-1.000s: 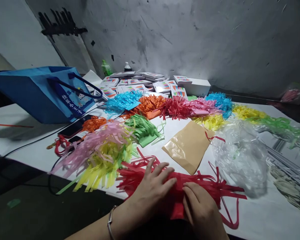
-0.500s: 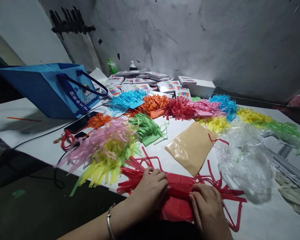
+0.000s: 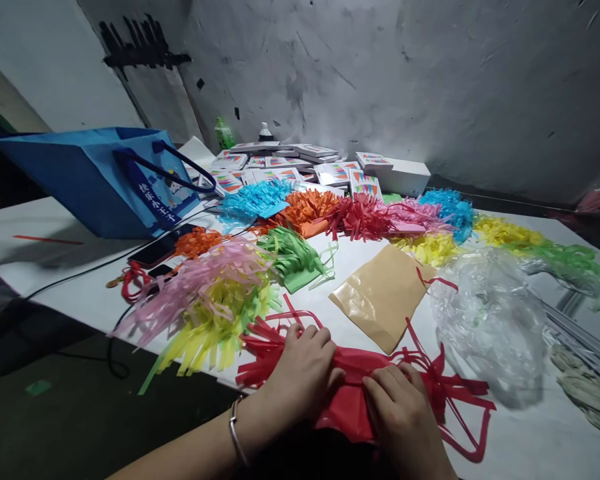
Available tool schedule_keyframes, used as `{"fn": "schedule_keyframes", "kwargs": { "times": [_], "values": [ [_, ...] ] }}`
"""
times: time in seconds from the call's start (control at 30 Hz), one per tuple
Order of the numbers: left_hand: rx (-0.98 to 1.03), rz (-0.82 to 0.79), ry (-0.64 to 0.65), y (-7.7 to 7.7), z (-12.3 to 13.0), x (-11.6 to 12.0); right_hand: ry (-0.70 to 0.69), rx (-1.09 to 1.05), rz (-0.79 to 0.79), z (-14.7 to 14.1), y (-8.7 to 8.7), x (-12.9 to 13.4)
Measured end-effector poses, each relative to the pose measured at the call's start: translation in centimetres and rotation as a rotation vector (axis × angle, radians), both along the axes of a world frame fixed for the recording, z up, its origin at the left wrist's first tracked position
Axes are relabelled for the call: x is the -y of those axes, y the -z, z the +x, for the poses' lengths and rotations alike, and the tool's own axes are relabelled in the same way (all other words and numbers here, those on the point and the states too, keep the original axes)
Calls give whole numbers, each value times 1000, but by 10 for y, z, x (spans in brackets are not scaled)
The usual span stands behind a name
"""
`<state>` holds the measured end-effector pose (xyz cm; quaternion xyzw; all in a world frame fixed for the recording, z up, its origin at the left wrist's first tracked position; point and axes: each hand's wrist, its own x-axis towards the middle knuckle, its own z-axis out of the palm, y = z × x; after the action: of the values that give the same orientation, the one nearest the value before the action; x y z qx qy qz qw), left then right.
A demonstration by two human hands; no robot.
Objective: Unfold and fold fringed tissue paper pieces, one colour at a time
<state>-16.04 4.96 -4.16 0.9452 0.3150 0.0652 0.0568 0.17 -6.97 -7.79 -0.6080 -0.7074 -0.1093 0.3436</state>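
Red tissue paper (image 3: 347, 410) with cut fringe at both ends lies at the table's near edge. My left hand (image 3: 305, 367) presses and grips its left part, fingers curled over the folded band. On the right part, my right hand (image 3: 400, 400) pinches the same fold, its thumb hidden. Red strips (image 3: 465, 387) spread out past the right hand, and more fringe (image 3: 260, 350) fans out at the left. A brown paper envelope (image 3: 380, 293) lies just beyond the red paper. A bracelet (image 3: 236, 430) circles my left wrist.
Pink (image 3: 205, 273), yellow (image 3: 210, 327) and green fringe bundles (image 3: 297, 260) lie left of centre. More colourful tassels line the back, before stacked printed boxes (image 3: 335, 173). A blue bag (image 3: 90, 180) stands left, near a black cable (image 3: 80, 272). Crumpled clear plastic (image 3: 490, 320) lies right.
My right hand has shifted left along the red paper, closer to my left hand. The paper's middle has bunched a little, and the strips at the right have moved slightly.
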Motion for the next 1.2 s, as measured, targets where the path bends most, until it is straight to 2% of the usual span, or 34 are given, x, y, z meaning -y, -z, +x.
{"fn": "schedule_keyframes", "kwargs": {
  "times": [0.2,0.33,0.5,0.6,0.73,0.83,1.03,1.2],
  "values": [
    [257,120,309,7,-10,5,-10,-41,-26,-4,-5,-1],
    [351,132,374,16,-8,3,-59,-8,-33,-8,-3,-4],
    [361,66,298,23,-15,1,-26,-13,-44,15,8,13],
    [302,-1,200,21,-16,4,35,-22,-86,28,13,22],
    [75,-41,36,10,-5,7,263,48,-154,24,14,18],
    [25,-6,13,7,1,5,378,103,-188,17,10,11],
    [153,93,350,13,-7,-2,178,40,-68,16,10,6],
    [172,207,477,18,-3,-8,133,3,-31,5,1,0]
  ]
}}
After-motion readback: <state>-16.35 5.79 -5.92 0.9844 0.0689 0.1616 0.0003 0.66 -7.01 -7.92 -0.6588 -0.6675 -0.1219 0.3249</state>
